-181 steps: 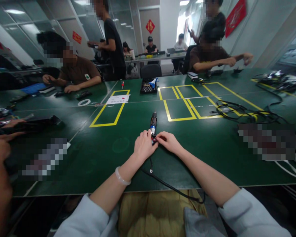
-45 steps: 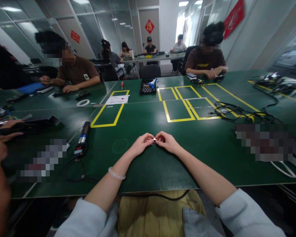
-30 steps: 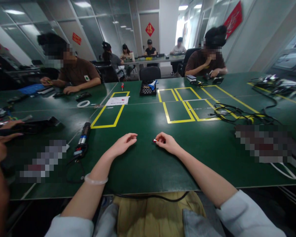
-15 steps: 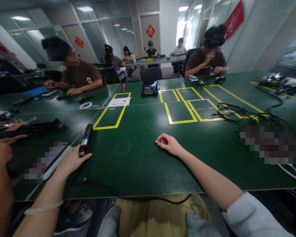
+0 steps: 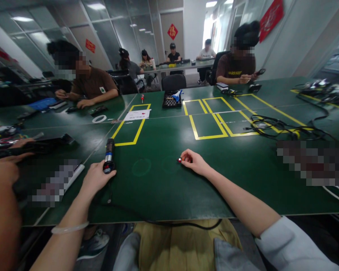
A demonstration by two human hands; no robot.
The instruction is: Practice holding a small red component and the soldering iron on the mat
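My left hand (image 5: 97, 176) is closed round the lower end of a dark cylindrical device (image 5: 109, 154) with a silver and blue band, which lies left of centre on the green table (image 5: 158, 199). A thin cable runs from its near end. In my right hand (image 5: 194, 162), fingertips pinch a small red and white piece (image 5: 180, 160) just above or on the tabletop. Two faint rings are marked on the table between my hands.
Yellow tape rectangles (image 5: 211, 137) lie ahead, with a black tray (image 5: 171, 101) behind. Coiled black cables (image 5: 267, 124) sit at right. A co-worker's hand (image 5: 22, 154) reaches in at left beside a tablet-like object (image 5: 59, 182). A black cable crosses the near edge.
My left hand has moved right with the dark cylindrical device, which now stands closer to upright in view. My right hand has barely moved. The person at far right has lowered a hand from the face.
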